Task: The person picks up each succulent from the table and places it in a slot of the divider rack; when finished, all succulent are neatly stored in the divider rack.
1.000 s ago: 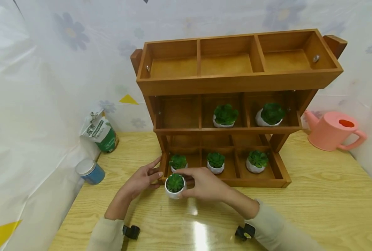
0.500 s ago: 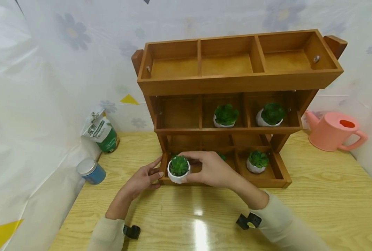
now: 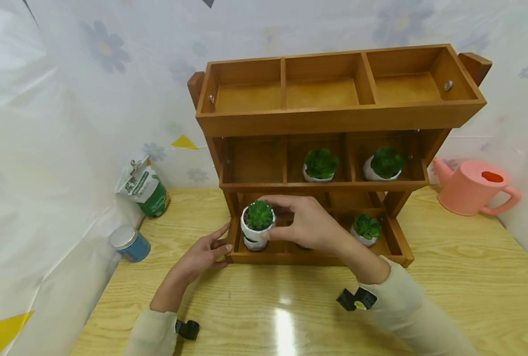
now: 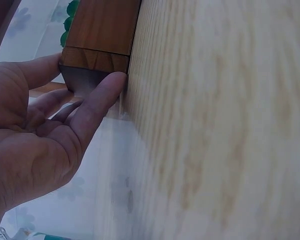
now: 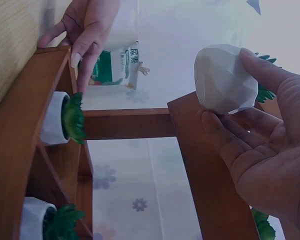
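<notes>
My right hand [image 3: 310, 222] pinches a white faceted pot [image 5: 224, 80] with a green succulent [image 3: 260, 214] between thumb and fingers. This pot is raised in front of the lower tier's left section, overlapping another potted succulent [image 3: 256, 243] there in the head view. My left hand [image 3: 203, 254] grips the lower left front corner of the wooden shelf [image 3: 357, 258], its fingertips on either side of the corner in the left wrist view. The right hand mostly hides the lower middle pot [image 5: 36, 220]. More potted succulents sit at lower right [image 3: 366, 228], middle centre [image 3: 320, 165] and middle right [image 3: 384, 164].
A pink watering can [image 3: 473, 185] stands right of the shelf. On the left are a clipped green-and-white bag [image 3: 145, 190] and a blue jar with a silver lid [image 3: 130, 244]. The shelf stands on a wood-grain table [image 3: 228, 306] before a flower-patterned sheet.
My right hand has lifted the potted succulent up and slightly right, from in front of the shelf to over its lower tier. My left hand has stayed at the corner.
</notes>
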`<move>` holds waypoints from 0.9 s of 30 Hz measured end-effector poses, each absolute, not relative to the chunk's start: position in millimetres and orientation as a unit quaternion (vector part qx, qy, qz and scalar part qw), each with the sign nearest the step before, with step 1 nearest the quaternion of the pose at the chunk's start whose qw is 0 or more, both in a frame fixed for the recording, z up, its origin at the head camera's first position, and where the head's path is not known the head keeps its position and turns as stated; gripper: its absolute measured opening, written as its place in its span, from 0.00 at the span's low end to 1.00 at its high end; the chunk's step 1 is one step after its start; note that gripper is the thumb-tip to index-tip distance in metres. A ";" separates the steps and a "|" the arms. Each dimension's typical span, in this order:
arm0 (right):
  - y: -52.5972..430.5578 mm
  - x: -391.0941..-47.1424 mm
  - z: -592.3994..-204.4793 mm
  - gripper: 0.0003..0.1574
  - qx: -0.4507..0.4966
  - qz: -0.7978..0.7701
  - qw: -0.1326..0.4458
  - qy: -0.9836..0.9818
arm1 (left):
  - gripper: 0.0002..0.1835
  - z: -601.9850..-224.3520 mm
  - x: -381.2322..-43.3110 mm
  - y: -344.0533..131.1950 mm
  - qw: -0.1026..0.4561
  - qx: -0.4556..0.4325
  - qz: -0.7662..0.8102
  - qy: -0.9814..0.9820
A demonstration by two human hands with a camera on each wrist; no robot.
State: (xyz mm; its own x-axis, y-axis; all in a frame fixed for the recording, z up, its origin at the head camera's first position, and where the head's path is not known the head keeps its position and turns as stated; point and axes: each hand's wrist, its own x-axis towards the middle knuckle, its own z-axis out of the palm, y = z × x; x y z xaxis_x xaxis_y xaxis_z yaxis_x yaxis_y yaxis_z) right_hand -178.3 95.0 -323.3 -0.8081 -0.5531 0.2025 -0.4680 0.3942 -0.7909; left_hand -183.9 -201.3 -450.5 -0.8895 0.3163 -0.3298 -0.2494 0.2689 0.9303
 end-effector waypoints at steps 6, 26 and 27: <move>95.4 -183.5 -309.4 0.39 -0.310 -0.443 0.021 0.841 | 0.37 -450.9 -184.2 -201.1 0.233 0.015 0.604 0.762; 90.1 -207.0 -271.5 0.44 -0.272 -0.416 -0.005 0.868 | 0.37 -451.5 -183.7 -200.9 0.238 0.022 0.601 0.763; 89.5 -208.4 -270.2 0.44 -0.270 -0.415 -0.009 0.869 | 0.37 -451.7 -183.8 -201.1 0.238 0.023 0.601 0.763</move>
State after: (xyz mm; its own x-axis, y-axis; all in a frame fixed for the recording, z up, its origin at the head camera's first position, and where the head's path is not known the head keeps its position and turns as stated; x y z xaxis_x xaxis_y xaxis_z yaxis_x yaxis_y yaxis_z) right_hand -208.4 89.5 -270.2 -0.8541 -0.4621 0.2388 -0.4764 0.5104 -0.7159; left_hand -183.8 -201.1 -451.7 -0.8854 0.3210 -0.3361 -0.2514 0.2774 0.9273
